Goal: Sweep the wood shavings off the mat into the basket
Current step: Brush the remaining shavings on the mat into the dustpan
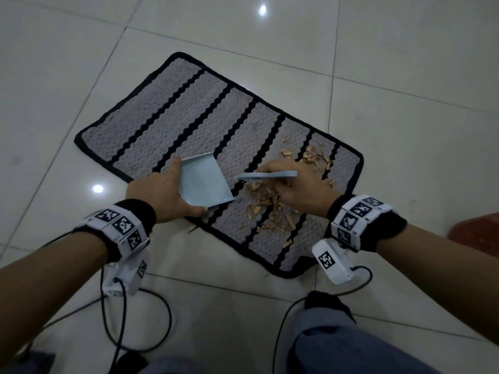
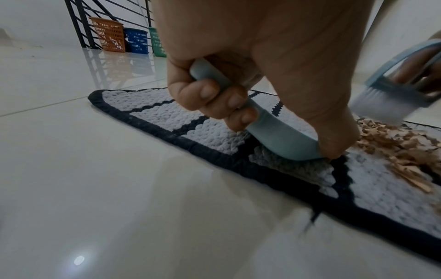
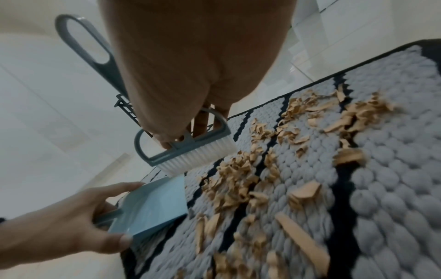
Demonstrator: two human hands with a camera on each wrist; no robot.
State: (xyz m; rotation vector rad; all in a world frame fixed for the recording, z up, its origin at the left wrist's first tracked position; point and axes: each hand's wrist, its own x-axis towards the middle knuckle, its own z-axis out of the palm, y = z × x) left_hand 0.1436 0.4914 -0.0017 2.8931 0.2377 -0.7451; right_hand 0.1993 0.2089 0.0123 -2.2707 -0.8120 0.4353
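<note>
A grey mat (image 1: 172, 122) with black stripes and a black border lies on the tiled floor. Tan wood shavings (image 1: 270, 206) are scattered over its right part, also seen as shavings (image 3: 241, 173) close up. My left hand (image 1: 159, 193) grips a pale blue dustpan (image 1: 202, 182) by its handle, tilted with its lip on the mat; the dustpan (image 2: 281, 139) edge touches the pile. My right hand (image 1: 294, 184) holds a small blue brush (image 1: 267, 175) just right of the pan, and the brush (image 3: 190, 151) has white bristles hanging just above the shavings.
Orange (image 2: 108, 35), blue (image 2: 137, 40) and green (image 2: 156, 42) baskets stand far off by a black railing. A red-brown object (image 1: 478, 233) sits at the right edge. My knee (image 1: 337, 344) and cables (image 1: 140, 319) lie near me on the glossy tiles.
</note>
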